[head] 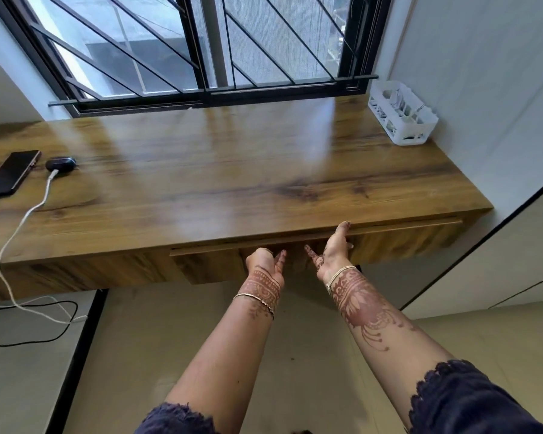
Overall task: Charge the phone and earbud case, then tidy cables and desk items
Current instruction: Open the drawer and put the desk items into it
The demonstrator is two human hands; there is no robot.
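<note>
2 hands reach to the 1 drawer (210, 267) under the front edge of the desk (232, 170). Right hand (333, 249) has its fingers straight and flat, and the tips touch the top lip of the drawer. Left hand (265, 261) is at the drawer front too, just beside the right one. Its thumb sticks up, but its other fingers are hidden behind the hand, so I cannot tell if they grip anything. Each wrist has 1 thin bangle.

1 phone (10, 173) lies flat near the left edge of the desk, screen dark. A dark plug sits at its near end. 1 earbud case (61, 164), small and dark, lies just beside the phone, on its right. 1 white cable (22, 220) is plugged into the case. It runs across the desk, drops over the front edge and lands on the floor. 1 black cable (44, 336) lies in a loop on the floor under the left end of the desk, and the white one crosses it.

1 white basket (403, 117) stands in the back right corner of the desk, against the wall, with small things in it. 1 big window (201, 42) with dark bars runs along the back edge.
</note>
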